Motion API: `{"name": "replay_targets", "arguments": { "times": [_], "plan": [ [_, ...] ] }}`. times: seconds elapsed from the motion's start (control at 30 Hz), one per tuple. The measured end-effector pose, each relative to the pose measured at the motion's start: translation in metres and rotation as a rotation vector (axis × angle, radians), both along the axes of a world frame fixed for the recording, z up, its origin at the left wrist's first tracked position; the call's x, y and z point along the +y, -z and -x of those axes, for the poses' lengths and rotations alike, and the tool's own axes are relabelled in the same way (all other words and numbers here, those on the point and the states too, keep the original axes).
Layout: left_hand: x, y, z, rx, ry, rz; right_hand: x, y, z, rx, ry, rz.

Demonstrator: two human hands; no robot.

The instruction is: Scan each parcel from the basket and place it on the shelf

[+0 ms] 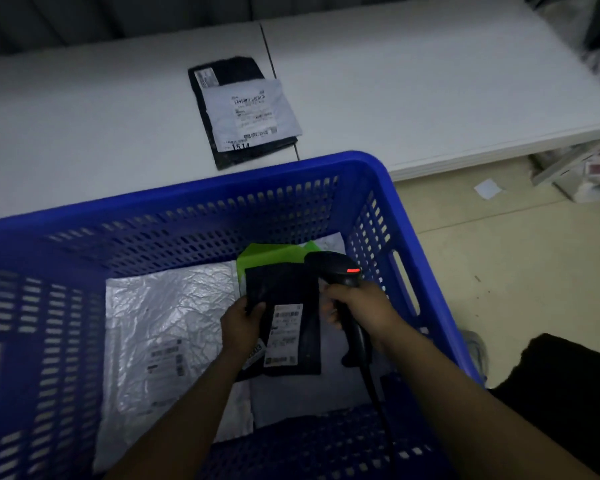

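Standing by the blue basket (194, 192), I see a crinkled silver parcel (167, 306) lying flat on its floor, just left of the left hand's fingers, with a label facing up. The left hand (241, 327) reaches down into the basket and grips the left edge of a black parcel (288, 292). The thumb is laid over the top face and the other fingers are tucked out of sight beneath. That parcel is inside the basket, toward its right end, with its white label (284, 336) turned upward just right of the thumb. A pale grey parcel (309, 393) lies under it, on the near side of the fingers. Past the fingertips, against the far wall, a green parcel (271, 254) pokes out from behind the black one. Farther off, beyond the basket, on the white table (84, 116), a dark parcel (236, 67) lies with a light grey parcel (253, 109) on top of it. Right of the black parcel, the right hand (361, 306) is clenched around the handle of a black scanner (340, 271). The scanner's head sticks up past the knuckles and a red light glows on it. Its cable (378, 403) trails back along the forearm. Well to the right of that hand, outside the basket, a white paper scrap (488, 188) lies on the floor.
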State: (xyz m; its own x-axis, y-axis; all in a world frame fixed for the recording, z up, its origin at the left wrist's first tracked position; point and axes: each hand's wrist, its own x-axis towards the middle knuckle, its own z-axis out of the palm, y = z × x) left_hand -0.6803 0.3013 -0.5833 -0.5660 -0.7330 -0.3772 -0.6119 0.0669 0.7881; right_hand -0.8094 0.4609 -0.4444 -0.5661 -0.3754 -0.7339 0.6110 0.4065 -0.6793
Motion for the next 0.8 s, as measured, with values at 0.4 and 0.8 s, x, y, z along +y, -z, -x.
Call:
{"name": "replay_targets", "arguments": {
  "times": [0.4,0.8],
  "plan": [
    [-0.001,-0.239,-0.063,0.409,0.002,-0.088,0.028,-0.128,-0.061,0.059,-0.117,0.398],
    [0.030,-0.329,-0.153,0.408,-0.035,0.022,0.020,-0.199,-0.148,0.345,0.007,0.473]
  ]
}}
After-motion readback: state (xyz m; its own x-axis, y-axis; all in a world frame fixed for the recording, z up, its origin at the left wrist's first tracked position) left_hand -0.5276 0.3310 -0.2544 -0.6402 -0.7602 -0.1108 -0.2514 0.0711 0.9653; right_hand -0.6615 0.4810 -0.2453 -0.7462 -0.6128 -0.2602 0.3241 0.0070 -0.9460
